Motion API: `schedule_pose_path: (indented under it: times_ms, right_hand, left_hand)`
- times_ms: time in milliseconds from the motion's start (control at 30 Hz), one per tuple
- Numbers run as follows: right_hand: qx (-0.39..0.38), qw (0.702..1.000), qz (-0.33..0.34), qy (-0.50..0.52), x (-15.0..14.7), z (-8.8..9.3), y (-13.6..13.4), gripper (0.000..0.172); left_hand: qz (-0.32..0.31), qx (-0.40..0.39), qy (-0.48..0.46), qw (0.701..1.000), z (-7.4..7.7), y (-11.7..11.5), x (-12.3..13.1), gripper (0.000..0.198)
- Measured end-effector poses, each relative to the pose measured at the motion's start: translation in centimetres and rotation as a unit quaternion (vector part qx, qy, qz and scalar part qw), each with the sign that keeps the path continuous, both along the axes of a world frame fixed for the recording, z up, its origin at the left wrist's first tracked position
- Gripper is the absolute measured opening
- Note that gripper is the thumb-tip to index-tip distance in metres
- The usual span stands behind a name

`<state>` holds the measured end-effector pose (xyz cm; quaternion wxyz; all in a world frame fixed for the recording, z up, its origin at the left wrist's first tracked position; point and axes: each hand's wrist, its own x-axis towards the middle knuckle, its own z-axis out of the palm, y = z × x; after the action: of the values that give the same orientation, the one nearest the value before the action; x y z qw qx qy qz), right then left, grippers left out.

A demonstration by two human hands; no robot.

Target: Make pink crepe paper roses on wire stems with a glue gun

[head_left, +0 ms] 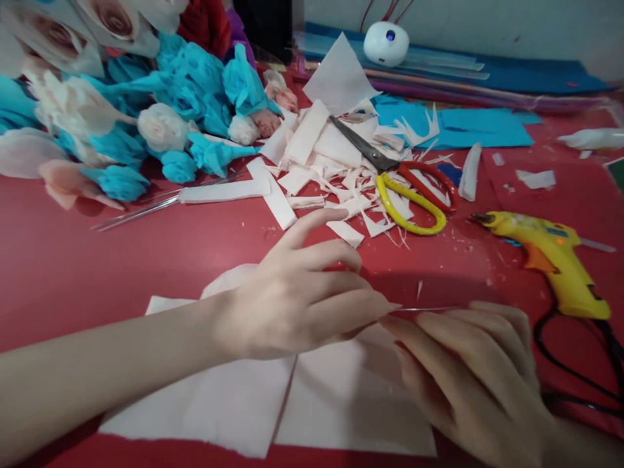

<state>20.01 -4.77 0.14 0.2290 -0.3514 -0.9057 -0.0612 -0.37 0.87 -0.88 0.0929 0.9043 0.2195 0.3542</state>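
Observation:
My left hand (pixel 302 292) reaches across the red table (pixel 73 273), fingers together, pinching one end of a thin metal wire (pixel 429 309). My right hand (pixel 472 370) sits at the lower right, fingers curled and resting on the same wire and on the pale pink paper. Two pale pink crepe paper sheets (pixel 244 403) lie flat under both hands. The wire runs between the two hands' fingertips.
Scissors (pixel 404 185) with yellow and red handles lie on a heap of white paper scraps (pixel 316 149). A yellow glue gun (pixel 556 257) with a black cord lies at right. Blue and white paper flowers (pixel 146 110) fill the upper left. More wires (pixel 136 214) lie nearby.

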Motion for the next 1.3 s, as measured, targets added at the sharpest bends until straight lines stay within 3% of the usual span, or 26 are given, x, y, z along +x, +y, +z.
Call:
schedule_pose_path:
  times_ms: [367, 633, 800, 1033, 1300]
  right_hand:
    - [-0.013, 1.0, -0.01, 0.013, -0.4, -0.1, 0.5, 0.02]
    - [-0.075, 0.989, -0.077, 0.1, -0.4, 0.5, 1.2, 0.022]
    - [-0.15, 0.982, -0.054, 0.097, -0.6, 0.5, 1.8, 0.016]
    - [-0.134, 0.982, -0.025, 0.132, -0.5, 0.5, 1.6, 0.012]
    - [-0.037, 0.998, -0.005, 0.058, -0.3, 0.0, 1.5, 0.013]
  left_hand:
    - [0.016, -0.017, -0.015, 1.0, -0.2, 0.1, 0.0, 0.007]
    - [0.002, -0.061, -0.018, 0.998, 0.1, 0.2, -0.1, 0.011]
    - [-0.013, -0.095, -0.014, 0.995, 0.2, 0.3, -0.1, 0.013]
    - [-0.015, -0.113, -0.024, 0.993, 0.1, 0.2, 0.1, 0.017]
    - [0.001, -0.127, -0.037, 0.991, 0.3, 0.2, 0.4, 0.015]
